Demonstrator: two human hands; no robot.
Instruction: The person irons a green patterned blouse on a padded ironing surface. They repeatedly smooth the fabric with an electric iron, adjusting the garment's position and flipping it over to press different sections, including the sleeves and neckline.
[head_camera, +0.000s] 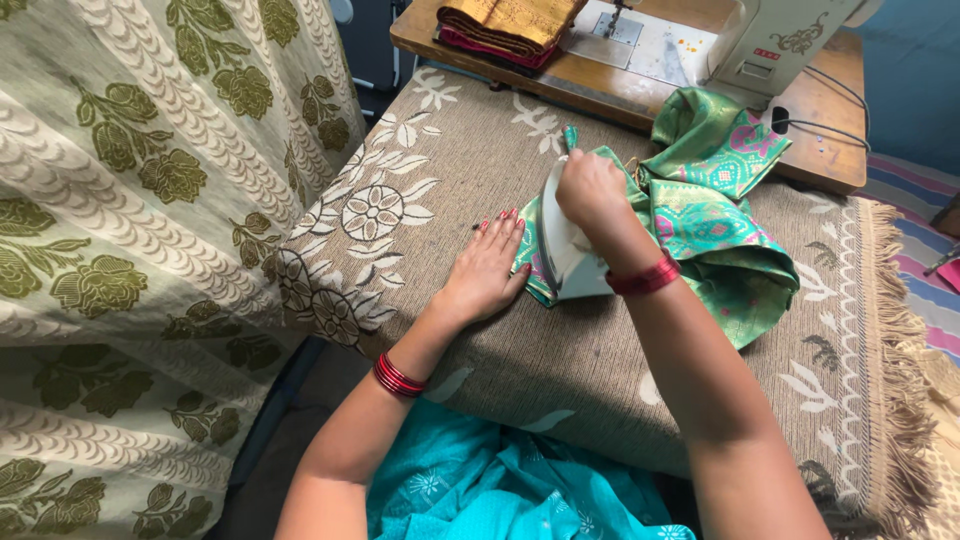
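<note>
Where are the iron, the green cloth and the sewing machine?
iron (565, 250), head view, on its white side.
green cloth (715, 215), head view, on the patterned middle fold.
sewing machine (770, 45), head view, on its white body.

A bench (600, 370) fills the middle, covered by a beige-brown woven cloth (470, 160) with pale flower and leaf patterns and a fringe (900, 400) hanging down its right edge. On the left a cream curtain (130, 230) printed with olive-green flowers falls in folds. Behind the bench stands a wooden table (830, 140) carrying a white sewing machine (770, 40), with folded gold and red fabric (505, 25) stacked at its left end. A black cord (820, 128) runs across the table's right side. A blue wall (915, 70) shows at upper right, above a striped cover (915, 215). Soft daylight falls evenly.
</note>
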